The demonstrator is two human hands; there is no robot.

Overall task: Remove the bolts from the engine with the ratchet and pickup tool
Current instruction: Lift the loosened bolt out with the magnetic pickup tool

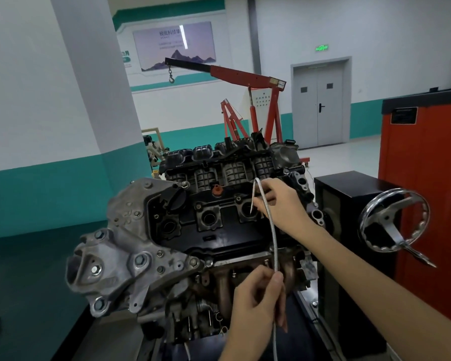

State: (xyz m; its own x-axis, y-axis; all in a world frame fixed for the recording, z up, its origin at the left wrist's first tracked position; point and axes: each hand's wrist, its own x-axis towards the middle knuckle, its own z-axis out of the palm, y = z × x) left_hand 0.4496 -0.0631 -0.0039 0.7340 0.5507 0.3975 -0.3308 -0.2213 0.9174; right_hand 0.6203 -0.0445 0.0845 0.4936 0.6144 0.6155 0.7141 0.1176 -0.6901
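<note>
The engine (182, 230) stands on a stand in the middle, with its black valve cover (219, 230) facing me. A flexible metal pickup tool (273, 235) arcs over the cover. My right hand (281, 204) pinches the tool near its bent upper end, and its tip points down into a round well (248, 209) in the cover. My left hand (258, 303) grips the tool's lower shaft in front of the rusty exhaust manifold (227, 280). No ratchet is in view. I cannot tell whether a bolt hangs on the tip.
A chrome handwheel (393, 220) juts from the stand's black box (349, 194) on the right, beside a red cabinet (425, 191). A red engine crane (250, 82) stands behind. A white pillar (94, 74) rises at the left.
</note>
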